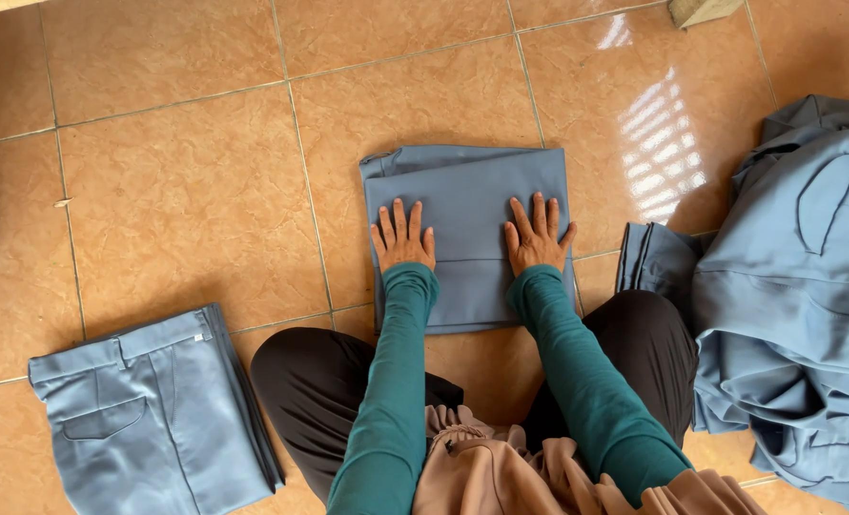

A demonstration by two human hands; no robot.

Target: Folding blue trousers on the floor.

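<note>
A folded grey-blue garment [467, 191] lies as a flat rectangle on the tiled floor in front of my knees. My left hand [403, 236] rests flat on its left part with the fingers spread. On its right part my right hand [537, 234] presses down the same way, palm down. Neither hand grips anything. Both arms wear teal sleeves.
A folded pair of grey-blue trousers [153, 415] lies at the lower left. A loose heap of the same grey-blue clothing [796, 296] fills the right side. The floor is orange-brown tile [186, 181]. A wooden block corner [701, 10] shows at the top right.
</note>
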